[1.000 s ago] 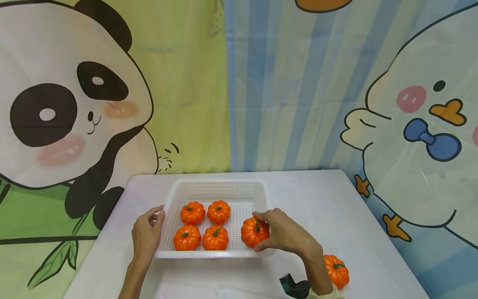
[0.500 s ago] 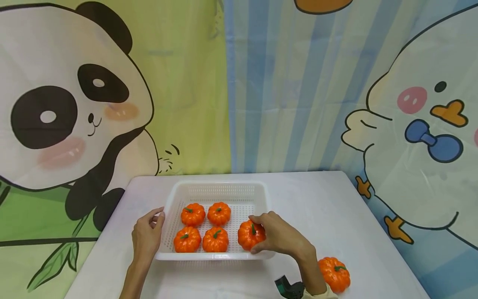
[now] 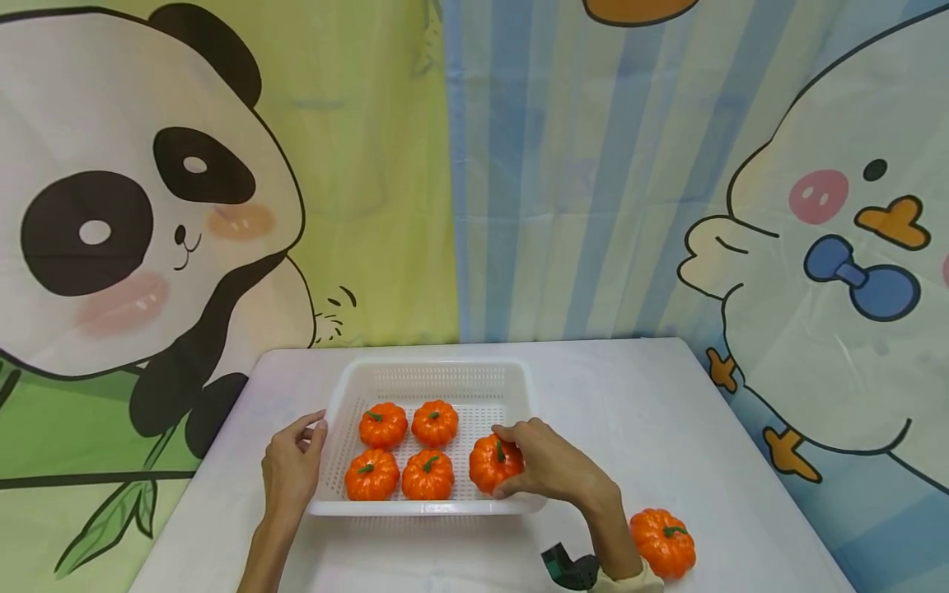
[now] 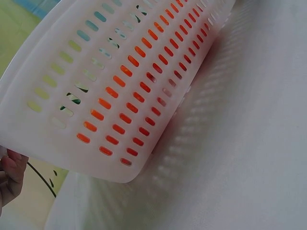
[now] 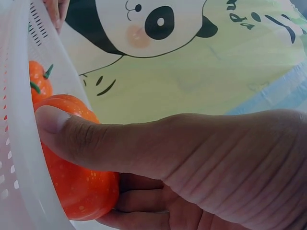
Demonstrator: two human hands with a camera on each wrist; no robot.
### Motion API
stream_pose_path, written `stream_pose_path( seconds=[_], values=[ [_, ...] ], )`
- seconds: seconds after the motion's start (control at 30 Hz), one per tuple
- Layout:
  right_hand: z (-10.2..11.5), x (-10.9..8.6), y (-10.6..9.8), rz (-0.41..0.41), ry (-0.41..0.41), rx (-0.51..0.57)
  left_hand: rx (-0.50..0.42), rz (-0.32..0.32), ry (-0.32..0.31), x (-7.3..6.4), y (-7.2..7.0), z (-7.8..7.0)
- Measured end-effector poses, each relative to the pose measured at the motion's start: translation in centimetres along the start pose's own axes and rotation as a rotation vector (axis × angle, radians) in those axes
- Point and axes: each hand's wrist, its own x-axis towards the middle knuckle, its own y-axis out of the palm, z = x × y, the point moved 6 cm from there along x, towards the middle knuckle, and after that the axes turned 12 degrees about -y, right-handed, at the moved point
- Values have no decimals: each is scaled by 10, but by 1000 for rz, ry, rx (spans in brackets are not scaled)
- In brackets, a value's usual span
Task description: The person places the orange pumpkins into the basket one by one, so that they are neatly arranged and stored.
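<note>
An orange toy pumpkin (image 3: 492,466) with a green stem is gripped by my right hand (image 3: 556,463) at the right end of a white perforated basket (image 3: 426,508). In the right wrist view, the thumb presses one side of that pumpkin (image 5: 81,187) and the fingers curl behind it. My left hand (image 3: 291,461) is at the basket's left rim, its fingers bent; in the left wrist view only part of the hand (image 4: 12,175) shows by the rim. Several other pumpkins (image 3: 427,475) sit in two rows in the basket's left and middle part.
Another orange pumpkin (image 3: 663,543) rests on the white table (image 3: 615,412), right of the basket and beside the right forearm. A dark device (image 3: 569,567) is strapped at the right wrist. Behind the table hangs a printed curtain (image 3: 385,181) with a panda.
My right hand has shifted slightly left with the pumpkin in its grip. The left hand and the basket stay where they were.
</note>
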Motion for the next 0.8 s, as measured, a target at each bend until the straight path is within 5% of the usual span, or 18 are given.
stream_pose_path(
  seconds=[0.43, 0.8],
  values=[
    [-3, 7, 8, 30, -15, 3, -3, 0, -5, -1, -2, 2],
    [-5, 5, 13, 31, 66, -15, -8, 7, -8, 0, -1, 0]
  ],
)
